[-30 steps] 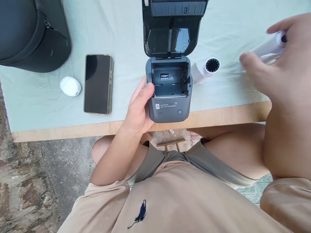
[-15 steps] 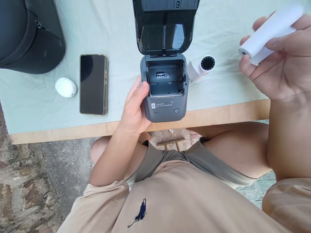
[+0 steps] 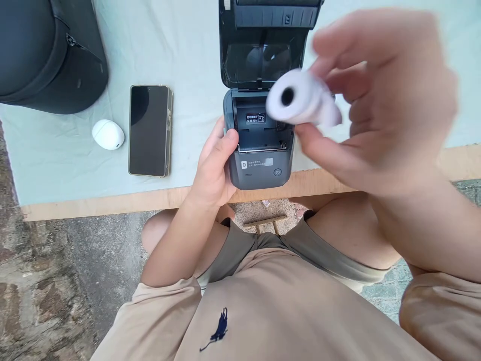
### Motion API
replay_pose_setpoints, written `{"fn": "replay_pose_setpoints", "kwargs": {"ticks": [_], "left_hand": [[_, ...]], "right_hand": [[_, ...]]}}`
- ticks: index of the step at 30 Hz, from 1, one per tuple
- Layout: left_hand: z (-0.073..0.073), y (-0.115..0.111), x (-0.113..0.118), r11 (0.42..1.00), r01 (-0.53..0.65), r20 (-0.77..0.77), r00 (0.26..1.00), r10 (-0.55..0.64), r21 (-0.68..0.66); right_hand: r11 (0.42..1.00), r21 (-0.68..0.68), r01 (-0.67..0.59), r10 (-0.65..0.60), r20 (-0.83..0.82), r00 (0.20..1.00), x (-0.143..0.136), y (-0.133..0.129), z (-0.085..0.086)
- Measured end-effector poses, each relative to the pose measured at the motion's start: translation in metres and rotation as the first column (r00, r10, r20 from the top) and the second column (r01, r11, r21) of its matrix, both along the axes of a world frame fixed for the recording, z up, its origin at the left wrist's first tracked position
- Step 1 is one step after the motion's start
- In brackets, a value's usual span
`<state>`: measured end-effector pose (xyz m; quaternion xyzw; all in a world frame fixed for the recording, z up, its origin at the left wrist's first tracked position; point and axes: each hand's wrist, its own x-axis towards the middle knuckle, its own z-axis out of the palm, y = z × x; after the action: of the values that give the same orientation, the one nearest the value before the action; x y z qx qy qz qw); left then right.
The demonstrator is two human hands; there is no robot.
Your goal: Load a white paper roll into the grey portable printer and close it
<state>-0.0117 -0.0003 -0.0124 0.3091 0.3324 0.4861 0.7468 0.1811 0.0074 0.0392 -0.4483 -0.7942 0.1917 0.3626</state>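
Observation:
A dark grey label printer [image 3: 257,173] sits at the table's front edge, its black lid [image 3: 268,30] raised and its paper bay open. Around the printer's left side, my left hand [image 3: 215,168] is closed, thumb on the rim. My right hand [image 3: 394,110], blurred by motion, pinches a white paper roll [image 3: 304,98] between fingers and thumb. The roll is tilted, its dark-centred end facing the bay's right side, above the printer. It covers part of the bay. The spot right of the printer is largely hidden behind my right hand.
Left of the printer, a smartphone [image 3: 149,131] lies face up. Beside it is a small white rounded case [image 3: 108,135]. A black zippered bag [image 3: 56,60] stands at the far left. The pale green cloth ends at a wooden table edge [image 3: 112,200].
My right hand has swung left and brought the white roll over the printer. The second roll on the table has dropped from sight. My left hand still grips the printer.

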Motion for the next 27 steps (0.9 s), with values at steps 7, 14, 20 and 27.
{"fn": "replay_pose_setpoints", "kwargs": {"ticks": [7, 14, 20, 27], "left_hand": [[-0.001, -0.002, 0.000, 0.997, 0.016, -0.012, 1.000, -0.015, 0.071], [-0.001, -0.001, -0.002, 0.996, 0.033, 0.027, 0.999, -0.035, 0.080], [-0.003, 0.000, -0.003, 0.997, 0.003, 0.080, 0.997, -0.008, 0.072], [-0.005, -0.001, -0.006, 0.998, -0.013, 0.020, 1.000, 0.012, 0.060]], "right_hand": [[0.983, 0.183, 0.019, -0.088, 0.375, 0.923, -0.024, 0.007, 0.001], [0.949, 0.301, -0.089, -0.018, 0.334, 0.942, -0.019, 0.010, -0.011], [0.916, 0.364, -0.167, 0.047, 0.318, 0.947, -0.024, -0.005, -0.013], [0.939, 0.299, -0.173, 0.105, 0.229, 0.968, -0.021, -0.007, -0.013]]}}
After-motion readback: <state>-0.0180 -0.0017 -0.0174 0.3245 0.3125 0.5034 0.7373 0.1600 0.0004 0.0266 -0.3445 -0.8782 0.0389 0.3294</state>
